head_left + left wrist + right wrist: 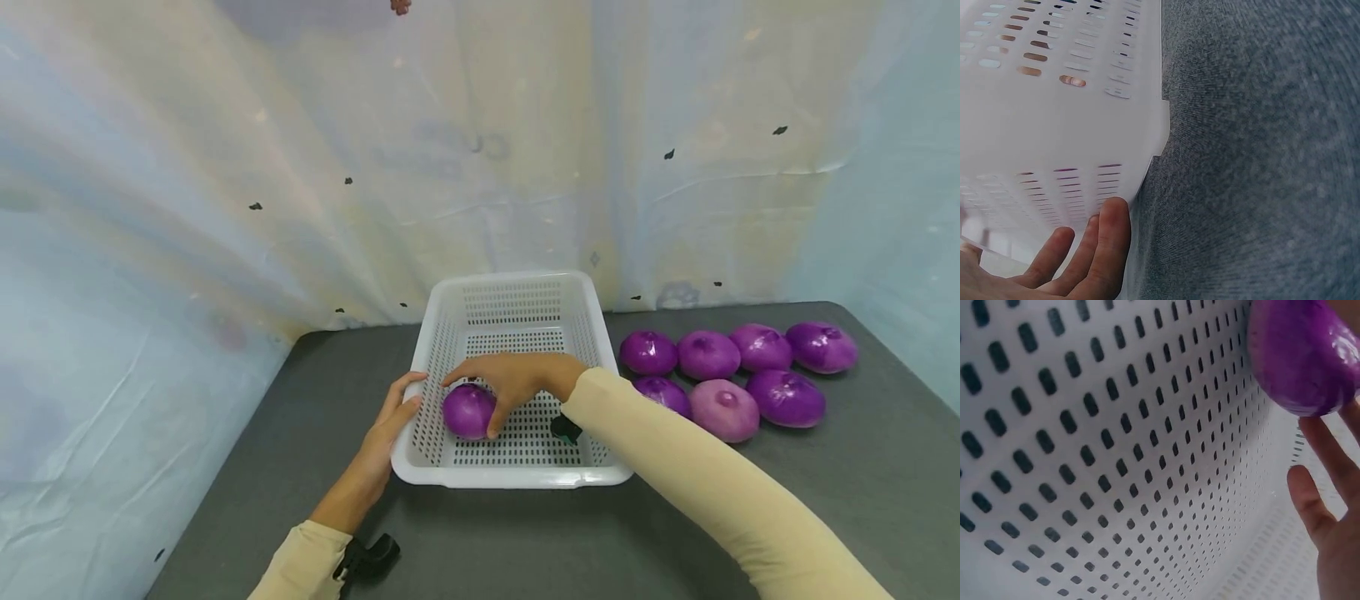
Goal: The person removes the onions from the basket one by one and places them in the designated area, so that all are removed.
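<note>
A white perforated plastic basket (512,477) stands on the dark table. At its left side my left hand (386,429) holds the basket, with fingertips at the rim in the head view. In the left wrist view, fingers (1110,240) lie against the outer wall. My right hand (517,379) reaches inside the basket and grips a glossy purple onion (468,412) near the left wall, thumb on its right side and fingers over its top. From the right wrist view, the onion (1304,359) shows close to the perforated surface, with fingertips at its underside.
Several more purple onions, such as a paler one (724,410) and a darker one (822,347), lie in two rows right of the basket. A pale patterned curtain (487,167) hangs behind the grey table (480,550).
</note>
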The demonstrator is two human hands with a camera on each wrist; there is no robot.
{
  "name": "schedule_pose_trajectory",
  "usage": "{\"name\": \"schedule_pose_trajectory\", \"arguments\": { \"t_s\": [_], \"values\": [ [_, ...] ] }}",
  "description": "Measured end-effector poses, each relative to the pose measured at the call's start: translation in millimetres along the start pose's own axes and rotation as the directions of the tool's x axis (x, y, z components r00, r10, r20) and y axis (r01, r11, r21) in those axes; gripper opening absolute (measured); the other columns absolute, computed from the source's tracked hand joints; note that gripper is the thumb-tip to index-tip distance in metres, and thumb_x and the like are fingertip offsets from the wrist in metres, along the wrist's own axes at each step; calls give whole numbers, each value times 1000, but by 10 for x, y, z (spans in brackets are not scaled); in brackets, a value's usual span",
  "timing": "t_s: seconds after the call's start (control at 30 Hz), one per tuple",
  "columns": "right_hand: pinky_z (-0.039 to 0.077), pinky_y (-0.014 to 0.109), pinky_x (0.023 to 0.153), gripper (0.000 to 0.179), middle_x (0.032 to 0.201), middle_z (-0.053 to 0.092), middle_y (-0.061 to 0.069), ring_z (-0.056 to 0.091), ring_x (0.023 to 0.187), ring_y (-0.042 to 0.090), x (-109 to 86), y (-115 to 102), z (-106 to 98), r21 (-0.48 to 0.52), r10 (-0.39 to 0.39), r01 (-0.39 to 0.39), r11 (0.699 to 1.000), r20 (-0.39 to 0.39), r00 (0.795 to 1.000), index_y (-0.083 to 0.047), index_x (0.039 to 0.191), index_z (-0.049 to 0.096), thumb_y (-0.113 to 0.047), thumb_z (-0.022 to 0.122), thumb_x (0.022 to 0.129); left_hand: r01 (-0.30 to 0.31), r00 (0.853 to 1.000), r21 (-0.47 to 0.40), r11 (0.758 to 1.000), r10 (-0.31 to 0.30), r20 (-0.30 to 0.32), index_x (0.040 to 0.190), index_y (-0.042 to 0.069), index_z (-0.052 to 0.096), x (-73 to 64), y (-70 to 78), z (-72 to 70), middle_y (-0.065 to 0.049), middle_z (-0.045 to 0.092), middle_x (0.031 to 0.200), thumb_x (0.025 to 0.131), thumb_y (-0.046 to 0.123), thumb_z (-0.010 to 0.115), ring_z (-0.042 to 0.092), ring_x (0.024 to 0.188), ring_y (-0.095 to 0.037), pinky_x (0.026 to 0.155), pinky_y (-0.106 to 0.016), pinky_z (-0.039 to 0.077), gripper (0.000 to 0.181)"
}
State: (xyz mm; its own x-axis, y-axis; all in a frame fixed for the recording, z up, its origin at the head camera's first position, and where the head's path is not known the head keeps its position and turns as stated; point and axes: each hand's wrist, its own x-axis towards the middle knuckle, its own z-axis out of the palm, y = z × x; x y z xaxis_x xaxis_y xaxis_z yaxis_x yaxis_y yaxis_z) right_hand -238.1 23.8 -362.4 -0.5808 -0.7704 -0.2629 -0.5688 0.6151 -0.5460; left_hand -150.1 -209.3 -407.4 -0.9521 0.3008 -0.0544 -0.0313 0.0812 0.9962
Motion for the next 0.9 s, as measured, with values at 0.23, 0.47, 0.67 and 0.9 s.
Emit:
{"name": "schedule_pose_trajectory", "arguments": {
  "t_s": [0.23,0.47,0.67,0.9],
  "values": [
    [41,45,111,97,152,42,-8,42,139,19,-8,15,16,19,52,-53,998,24,998,-40,148,41,-20,93,68,-1,1000,5,1000,1,-2,148,29,24,-3,-7,-8,-12,28,158,108,38,35,49,128,-40,90,-39,48,42],
    [44,45,108,90,148,47,-8,48,135,20,-39,-6,22,40,88,-88,995,8,996,-40,144,46,-21,92,70,9,1000,0,1000,-9,-9,147,30,24,4,-3,16,-10,23,160,108,38,35,45,132,-42,91,-43,49,42],
    [45,43,107,88,146,49,-7,48,134,19,-40,-13,21,31,69,-69,997,-1,998,-33,144,48,-21,92,69,8,1000,3,1000,-8,-6,148,30,24,-4,-1,16,-11,24,160,108,38,35,45,132,-42,92,-43,48,42],
    [44,42,108,90,151,44,-2,47,135,19,-29,-26,15,-50,85,-85,995,-1,996,-29,148,45,-30,91,71,-2,1000,5,1000,2,-6,148,29,23,-5,-2,10,-12,27,159,108,37,34,46,132,-42,91,-40,48,42]
  ]
}}
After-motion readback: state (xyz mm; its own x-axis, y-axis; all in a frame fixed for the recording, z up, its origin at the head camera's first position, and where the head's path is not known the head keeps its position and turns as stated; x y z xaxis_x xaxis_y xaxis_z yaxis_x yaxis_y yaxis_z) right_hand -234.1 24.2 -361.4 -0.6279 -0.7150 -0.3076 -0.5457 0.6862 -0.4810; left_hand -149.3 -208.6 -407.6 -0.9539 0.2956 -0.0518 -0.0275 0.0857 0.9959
